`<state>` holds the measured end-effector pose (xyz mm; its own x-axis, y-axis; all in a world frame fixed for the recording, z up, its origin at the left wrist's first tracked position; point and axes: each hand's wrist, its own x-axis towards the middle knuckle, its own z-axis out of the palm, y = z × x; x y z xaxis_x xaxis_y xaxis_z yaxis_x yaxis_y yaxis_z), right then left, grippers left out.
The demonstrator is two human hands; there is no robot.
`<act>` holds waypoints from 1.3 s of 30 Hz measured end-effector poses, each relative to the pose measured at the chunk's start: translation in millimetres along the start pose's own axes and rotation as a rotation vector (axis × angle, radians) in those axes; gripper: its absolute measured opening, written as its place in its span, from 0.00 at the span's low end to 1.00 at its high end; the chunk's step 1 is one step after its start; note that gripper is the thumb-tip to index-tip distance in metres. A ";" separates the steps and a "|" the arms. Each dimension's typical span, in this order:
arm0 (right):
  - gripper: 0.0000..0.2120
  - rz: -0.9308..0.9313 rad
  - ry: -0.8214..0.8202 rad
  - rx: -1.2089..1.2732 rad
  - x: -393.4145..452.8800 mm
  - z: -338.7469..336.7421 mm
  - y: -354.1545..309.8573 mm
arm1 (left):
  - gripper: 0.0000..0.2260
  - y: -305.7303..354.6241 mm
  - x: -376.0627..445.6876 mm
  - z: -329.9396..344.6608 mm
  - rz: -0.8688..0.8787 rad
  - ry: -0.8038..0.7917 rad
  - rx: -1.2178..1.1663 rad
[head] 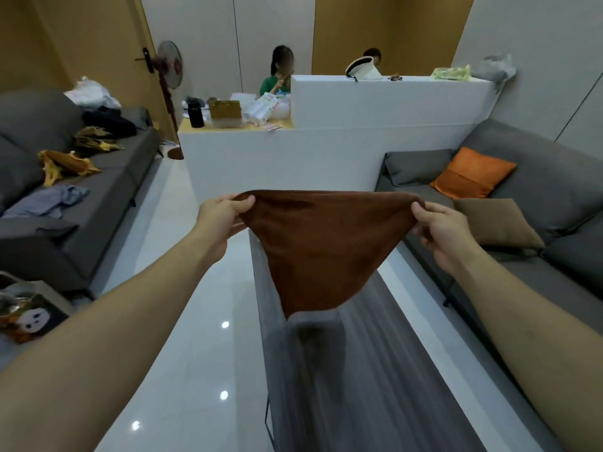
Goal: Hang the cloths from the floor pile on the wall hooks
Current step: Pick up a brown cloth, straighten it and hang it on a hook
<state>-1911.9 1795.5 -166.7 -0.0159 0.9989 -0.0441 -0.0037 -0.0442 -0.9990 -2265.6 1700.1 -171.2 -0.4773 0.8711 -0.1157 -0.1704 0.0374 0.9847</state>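
Note:
A brown cloth [321, 243] hangs spread in front of me, its top edge stretched level and its lower part tapering to a point. My left hand [222, 216] pinches the cloth's left top corner between thumb and fingers. My right hand [440, 230] pinches the right top corner. Both arms reach forward above a long grey table [359, 370]. No wall hooks and no floor pile are in view.
A grey sofa [98, 197] on the left carries yellow, blue and black cloths. Another grey sofa [538, 223] on the right holds orange and tan cushions. A white counter [293, 151] stands ahead with two people seated behind it. Glossy white floor [182, 321] runs between table and left sofa.

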 end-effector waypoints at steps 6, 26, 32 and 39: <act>0.08 0.188 -0.094 -0.058 -26.1 -42.1 72.5 | 0.11 -71.9 -56.6 -6.5 -0.134 0.134 0.068; 0.03 0.661 -0.215 -0.301 -182.6 -247.0 304.9 | 0.09 -346.2 -317.0 64.1 -0.639 0.314 0.181; 0.04 0.716 -0.182 -0.328 -179.7 -242.4 323.7 | 0.07 -363.7 -319.9 68.9 -0.648 0.332 0.201; 0.06 0.727 -0.173 -0.338 -112.7 -197.9 330.8 | 0.05 -371.2 -254.3 52.0 -0.637 0.354 0.205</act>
<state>-1713.5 1671.4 -493.1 -0.0528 0.7046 -0.7076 0.3682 -0.6450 -0.6696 -2036.1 1490.2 -500.4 -0.5947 0.4428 -0.6710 -0.3584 0.6011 0.7143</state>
